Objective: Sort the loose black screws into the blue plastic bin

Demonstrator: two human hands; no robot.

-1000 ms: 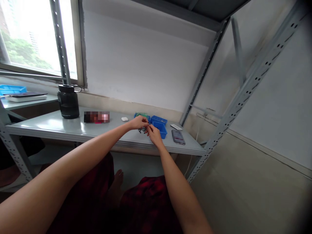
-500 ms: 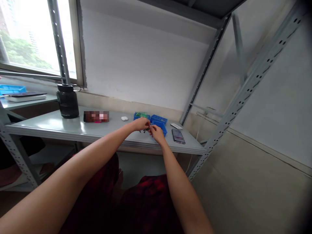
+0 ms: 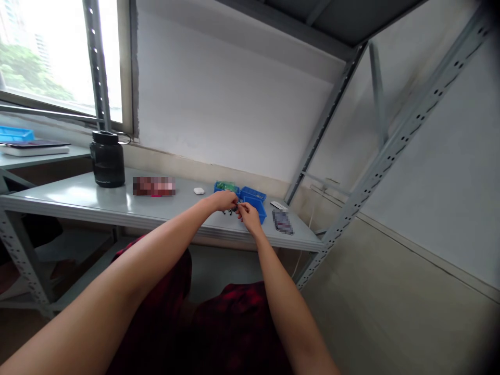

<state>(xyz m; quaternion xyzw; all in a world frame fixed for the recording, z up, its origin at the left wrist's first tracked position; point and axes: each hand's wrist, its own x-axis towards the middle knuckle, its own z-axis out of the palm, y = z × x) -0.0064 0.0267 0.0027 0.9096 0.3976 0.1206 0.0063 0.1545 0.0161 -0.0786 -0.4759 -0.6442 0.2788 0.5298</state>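
My left hand and my right hand meet fingertip to fingertip above the grey tabletop. Both are closed in a pinch, and whatever sits between the fingers is too small to make out. Several small dark pieces lie on the table just under my left hand. Right behind my right hand stands an open blue bin. Farther back, a second blue bin has small pieces in it. A third bin, behind my left hand, holds green material.
A white earbud case, a blurred reddish item and a large black bottle stand to the left. On the right lie a phone and a thin white object. A metal rack post slants up at the right.
The camera view has tilted slightly. My hands stay together at the same spot by the bins, with only small finger movement.
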